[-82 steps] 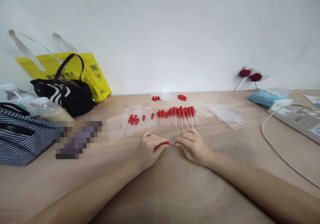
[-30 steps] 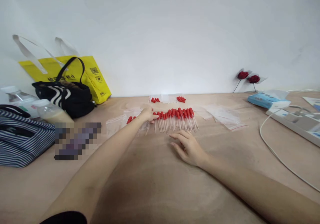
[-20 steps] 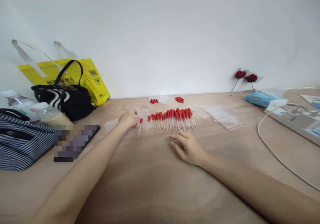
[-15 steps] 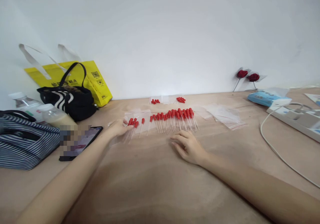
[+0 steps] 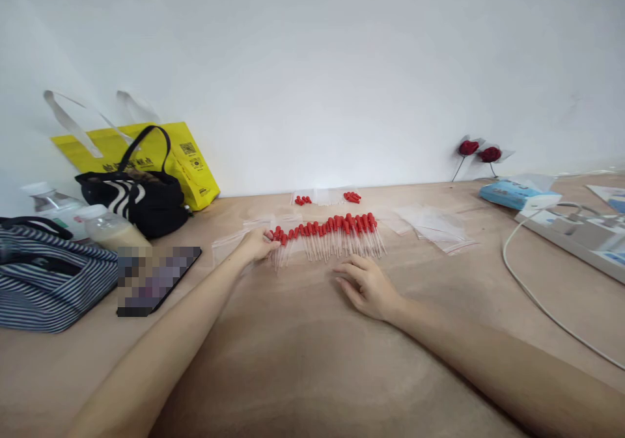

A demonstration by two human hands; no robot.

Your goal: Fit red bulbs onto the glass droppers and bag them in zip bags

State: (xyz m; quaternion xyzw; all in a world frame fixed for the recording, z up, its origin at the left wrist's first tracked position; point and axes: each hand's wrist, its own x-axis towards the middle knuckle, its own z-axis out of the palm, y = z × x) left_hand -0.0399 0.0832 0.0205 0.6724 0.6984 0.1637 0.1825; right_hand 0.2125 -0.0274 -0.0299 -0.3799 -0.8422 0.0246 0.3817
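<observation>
The left hand (image 5: 258,247), left of center on my remote feed, curls its fingers halfway against the leftmost red-capped droppers (image 5: 284,239); whether it grips them I cannot tell. That cluster now sits up against the main row (image 5: 338,222) at mid-frame, the gap closed into one nearly unbroken line, while the right hand (image 5: 368,288), just below center, rests loosely open, holding nothing visible
</observation>
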